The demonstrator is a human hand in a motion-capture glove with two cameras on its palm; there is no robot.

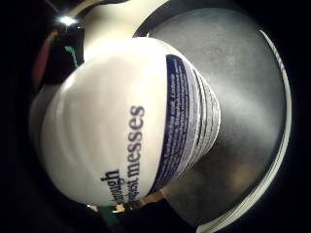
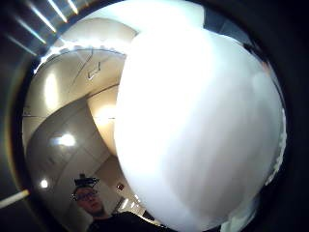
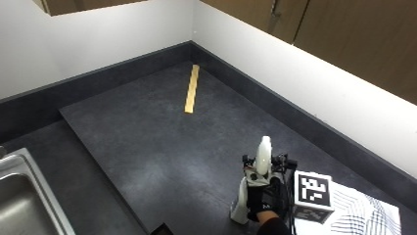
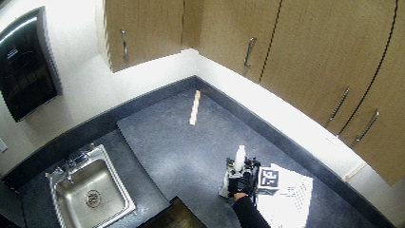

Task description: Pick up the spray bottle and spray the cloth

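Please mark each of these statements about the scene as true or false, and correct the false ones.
1. The gloved right hand grips the white plastic spray bottle. True.
2. The white cloth with thin dark lines lies inside the steel sink. False: it lies on the dark grey countertop beside the hand, far from the sink.
3. The spray bottle lies flat on its side. False: it stands roughly upright in the hand.
4. A yellow strip lies on the countertop near the corner of the walls. True.
5. Wooden cabinets hang above the countertop. True.
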